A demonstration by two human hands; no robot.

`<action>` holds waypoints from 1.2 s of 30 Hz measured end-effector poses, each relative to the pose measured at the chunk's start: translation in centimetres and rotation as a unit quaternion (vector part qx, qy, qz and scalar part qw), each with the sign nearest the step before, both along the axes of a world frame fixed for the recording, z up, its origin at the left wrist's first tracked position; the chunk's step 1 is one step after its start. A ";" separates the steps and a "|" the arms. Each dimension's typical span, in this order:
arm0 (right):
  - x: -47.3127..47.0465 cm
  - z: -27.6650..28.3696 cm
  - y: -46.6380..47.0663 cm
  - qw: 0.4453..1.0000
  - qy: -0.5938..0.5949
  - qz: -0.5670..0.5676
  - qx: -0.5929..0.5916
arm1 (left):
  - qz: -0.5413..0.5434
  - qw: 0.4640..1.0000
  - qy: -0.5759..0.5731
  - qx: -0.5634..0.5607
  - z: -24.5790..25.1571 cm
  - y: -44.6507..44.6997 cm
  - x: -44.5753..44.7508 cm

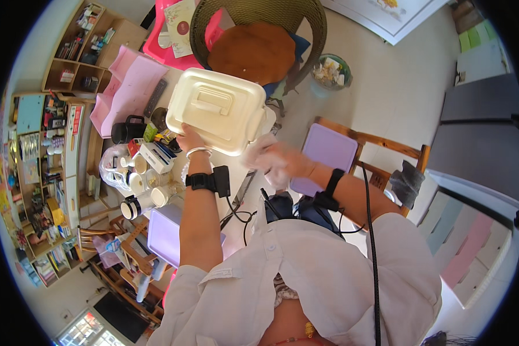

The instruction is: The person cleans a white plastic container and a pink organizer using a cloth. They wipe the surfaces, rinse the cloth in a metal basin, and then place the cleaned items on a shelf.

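A cream plastic storage box with a handled lid [218, 110] is tilted in front of me. My left hand [191, 140] grips its near left edge, thumb on the lid. To the right of the box, my right hand [281, 158] is blurred and has a pale, crumpled cloth or tissue [259, 155] in it, close to the box's corner. Whether the cloth touches the box cannot be told. Beneath the box, part of a white table [238, 171] shows. A lilac plastic lid or tray [328, 151] lies on a wooden chair beyond my right forearm.
Jars [160, 197], a white carton [157, 158] and a black case [129, 129] crowd the table's left side, near a pink organizer [132, 93]. A wicker chair [251, 52] and a waste bin [331, 73] stand ahead. A black cable [370, 242] hangs at my right.
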State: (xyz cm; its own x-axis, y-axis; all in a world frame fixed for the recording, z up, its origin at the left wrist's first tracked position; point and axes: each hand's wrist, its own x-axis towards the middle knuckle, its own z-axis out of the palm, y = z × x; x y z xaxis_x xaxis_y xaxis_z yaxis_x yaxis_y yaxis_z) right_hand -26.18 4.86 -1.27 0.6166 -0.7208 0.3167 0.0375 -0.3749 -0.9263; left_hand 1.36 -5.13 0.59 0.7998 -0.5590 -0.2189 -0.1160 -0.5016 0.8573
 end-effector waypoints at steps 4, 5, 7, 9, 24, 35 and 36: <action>-4.5 -3.4 -2.3 0.803 0.084 -0.361 0.467 | -0.144 0.941 -0.305 0.024 2.6 2.4 -0.8; -4.6 -3.5 -2.7 0.764 -0.040 -0.352 0.539 | -0.294 0.890 -0.348 -0.027 3.8 3.6 -1.3; -3.3 -3.0 -3.6 0.633 -0.277 -0.310 0.653 | -0.538 0.671 -0.507 -0.061 5.7 6.5 -2.8; -1.2 -1.5 -4.3 0.615 -0.379 -0.227 0.653 | -0.596 0.662 -0.454 -0.038 6.2 7.8 -5.0; 3.1 -0.9 -9.4 0.795 -0.213 -0.340 0.455 | -0.556 0.689 -0.465 -0.021 4.5 7.2 -7.1; 9.2 -1.5 -2.7 0.718 -0.402 -0.372 0.429 | -0.515 0.698 -0.494 -0.050 2.2 7.0 -7.1; 9.8 -1.8 -2.1 0.730 -0.365 -0.388 0.427 | -0.509 0.693 -0.506 -0.069 2.1 6.9 -7.1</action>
